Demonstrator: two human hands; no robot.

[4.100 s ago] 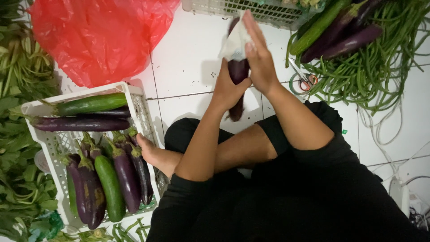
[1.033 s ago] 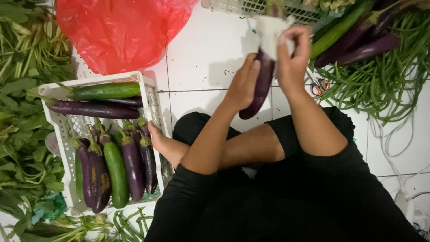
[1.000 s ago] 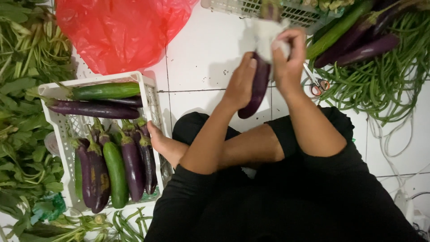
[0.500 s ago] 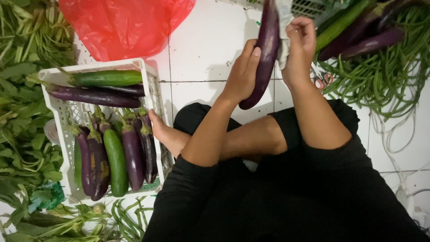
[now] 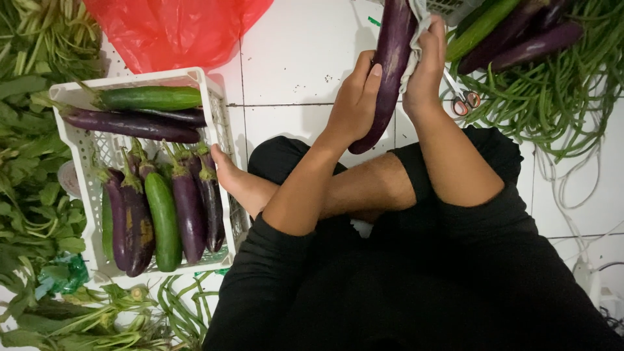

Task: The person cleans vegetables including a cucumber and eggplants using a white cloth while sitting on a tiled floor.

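A long purple eggplant (image 5: 392,62) is held upright in front of me, its top cut off by the frame's upper edge. My left hand (image 5: 355,97) grips its lower half. My right hand (image 5: 426,65) presses a white cloth (image 5: 416,29) against its upper right side. I sit cross-legged on the white tiled floor in black clothes, one bare foot (image 5: 229,179) beside a white plastic crate (image 5: 209,88). Inside the crate lie several purple eggplants (image 5: 188,214) and green cucumbers (image 5: 164,221).
A red plastic bag (image 5: 175,29) lies at the top left. Leafy greens (image 5: 32,130) fill the left edge. At the top right, a pile of eggplants (image 5: 530,45) and long beans (image 5: 572,97) lies beside small scissors (image 5: 463,101). White cable runs along the right.
Both hands have lifted the eggplant higher, its tip now out of frame. The cloth has slid from covering the top end to the upper right side.
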